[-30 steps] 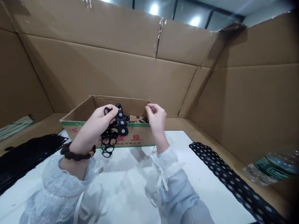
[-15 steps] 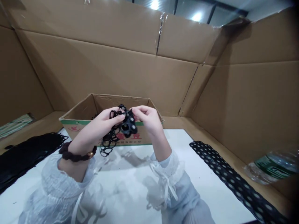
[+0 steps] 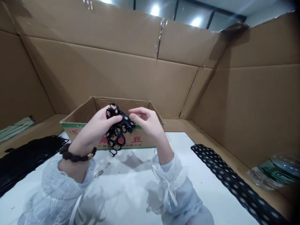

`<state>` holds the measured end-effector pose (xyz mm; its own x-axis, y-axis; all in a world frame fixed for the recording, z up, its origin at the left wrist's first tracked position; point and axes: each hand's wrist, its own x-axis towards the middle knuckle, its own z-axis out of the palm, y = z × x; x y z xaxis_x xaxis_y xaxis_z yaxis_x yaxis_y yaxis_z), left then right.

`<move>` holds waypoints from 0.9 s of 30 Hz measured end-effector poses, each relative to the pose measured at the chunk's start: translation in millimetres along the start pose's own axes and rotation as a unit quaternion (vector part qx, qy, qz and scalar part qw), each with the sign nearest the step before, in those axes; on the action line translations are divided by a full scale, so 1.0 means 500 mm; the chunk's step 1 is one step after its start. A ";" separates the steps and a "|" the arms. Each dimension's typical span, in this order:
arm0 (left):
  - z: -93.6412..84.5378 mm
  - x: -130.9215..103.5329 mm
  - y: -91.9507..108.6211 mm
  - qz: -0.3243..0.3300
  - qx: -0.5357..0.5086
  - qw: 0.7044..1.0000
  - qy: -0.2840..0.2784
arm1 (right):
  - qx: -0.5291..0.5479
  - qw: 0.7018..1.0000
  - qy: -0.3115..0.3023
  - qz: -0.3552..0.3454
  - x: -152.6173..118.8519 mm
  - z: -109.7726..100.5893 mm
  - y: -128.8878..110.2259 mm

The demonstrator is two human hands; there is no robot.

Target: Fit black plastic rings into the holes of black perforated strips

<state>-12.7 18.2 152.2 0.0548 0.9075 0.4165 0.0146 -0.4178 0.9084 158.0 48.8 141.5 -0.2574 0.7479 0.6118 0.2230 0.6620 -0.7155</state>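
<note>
My left hand [image 3: 101, 125] is closed on a bunched black perforated strip [image 3: 116, 137] between thumb and fingers. The strip's open ring-shaped loops hang below the hand, and pale round discs show in its thicker right-hand part. Close by on the right, my right hand [image 3: 150, 123] has its thumb and fingers apart, with nothing visible between them. Its fingertips are near the strip's right end, seemingly not touching it. Both hands are in front of and over the near edge of an open cardboard box [image 3: 81, 132] with green trim and red lettering.
A black strip with rows of pale dots [image 3: 231, 179] lies along the right of the white tabletop [image 3: 131, 184]. Flat black material [image 3: 28, 156] is at the left. A plastic bottle [image 3: 276, 172] lies at far right. Tall cardboard walls [image 3: 112, 68] surround the table.
My right hand has come off the strip, and its fingers have parted. In my left hand the strip has turned, so its loops hang lower and farther right.
</note>
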 end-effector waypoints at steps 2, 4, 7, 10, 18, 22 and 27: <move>0.006 -0.001 0.002 0.016 0.023 1.000 0.007 | 0.043 0.999 -0.017 -0.006 -0.009 0.007 -0.025; 0.012 -0.005 0.004 0.027 0.043 0.999 0.012 | 0.076 0.997 -0.020 0.003 -0.012 0.013 -0.035; 0.017 -0.012 0.010 0.033 0.067 0.997 0.019 | 0.147 0.988 -0.022 0.045 -0.007 0.009 -0.027; 0.012 -0.019 0.019 0.004 0.078 0.997 0.024 | 0.183 0.973 0.122 0.064 0.005 -0.015 -0.001; 0.000 -0.010 0.021 0.005 -0.021 0.999 0.038 | -0.080 0.988 0.120 0.059 0.023 -0.022 0.062; 0.001 -0.005 0.012 0.021 0.020 0.999 0.039 | 0.096 0.994 -0.042 0.040 0.003 -0.005 0.000; 0.008 -0.013 0.022 0.042 0.050 0.995 0.072 | 0.170 0.983 -0.035 0.057 -0.019 0.014 -0.046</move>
<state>-9.0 7.4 159.1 -0.0843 0.8633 0.4975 0.1154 -0.4875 0.8655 148.7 26.2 149.7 -0.3152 0.8035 0.5049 -0.0694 0.5111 -0.8567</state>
